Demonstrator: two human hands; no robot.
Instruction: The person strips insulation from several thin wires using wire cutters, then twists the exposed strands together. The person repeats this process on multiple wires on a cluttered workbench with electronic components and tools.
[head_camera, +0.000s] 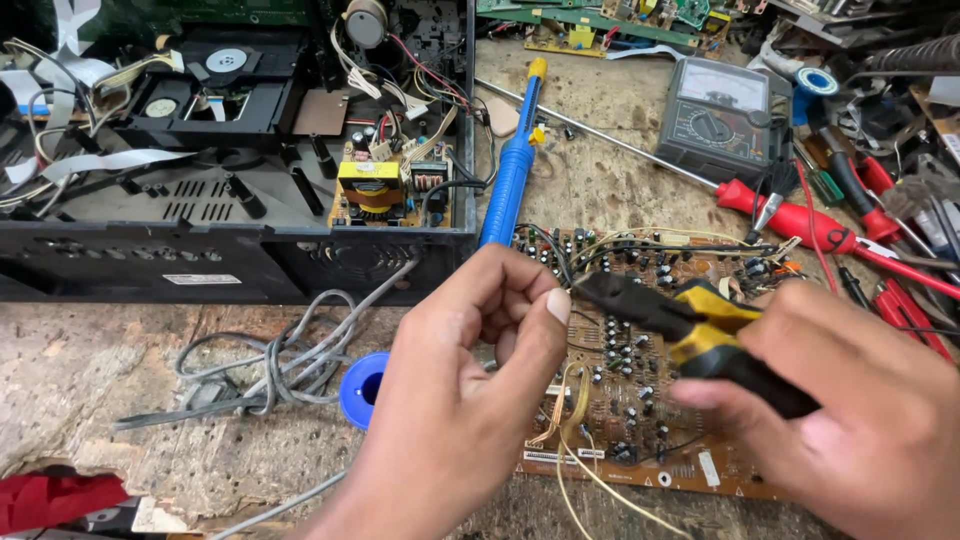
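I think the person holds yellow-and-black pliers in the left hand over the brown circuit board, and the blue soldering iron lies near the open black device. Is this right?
Not quite: the head view shows the yellow-and-black pliers in the right hand, not the left. The left hand pinches something too thin to identify. The rest holds: both hands are over the brown circuit board, and the blue soldering iron lies near the open black device.

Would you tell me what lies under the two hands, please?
A brown circuit board with small black parts lies on the workbench under the left hand and right hand. Its lower right part is covered.
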